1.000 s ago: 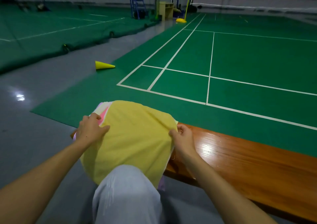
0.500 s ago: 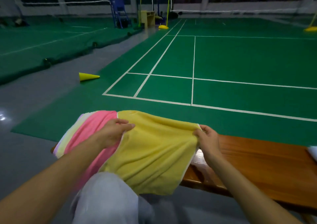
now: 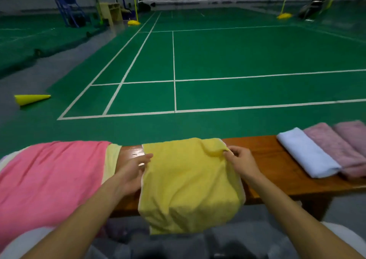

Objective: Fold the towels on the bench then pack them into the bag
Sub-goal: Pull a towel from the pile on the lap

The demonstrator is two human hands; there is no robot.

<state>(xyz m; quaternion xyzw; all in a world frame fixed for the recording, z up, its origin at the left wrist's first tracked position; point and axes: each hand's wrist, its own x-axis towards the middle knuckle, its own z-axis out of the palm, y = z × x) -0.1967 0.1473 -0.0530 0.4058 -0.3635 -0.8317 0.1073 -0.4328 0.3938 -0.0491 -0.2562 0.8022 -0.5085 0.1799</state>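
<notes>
The yellow towel (image 3: 190,185) is lying across the wooden worktop (image 3: 273,159), its near part hanging over the front edge toward the person's lap. The right hand (image 3: 240,162) is pinching the towel's far right corner between thumb and curled fingers. The left hand (image 3: 132,169) is holding the left edge, fingers extended along the cloth; whether the thumb is clamping underneath cannot be told. A pink towel (image 3: 49,181) is spreading over the worktop's left end, just beside the left hand, with a pale yellow layer showing at its right border. Three folded towels are sitting well apart to the right: a white one (image 3: 307,153) and two mauve ones (image 3: 336,149) touching it. Risks, as judgement: the overhanging half is probably pulling the cloth down, so a loosened pinch could be letting it slide off; uneven tension between the two hands could be skewing the fold line. The bag is not in view. The worktop's left end is covered, the rightmost mauve towel is cut off by the frame, and the lower frame is blurred.
</notes>
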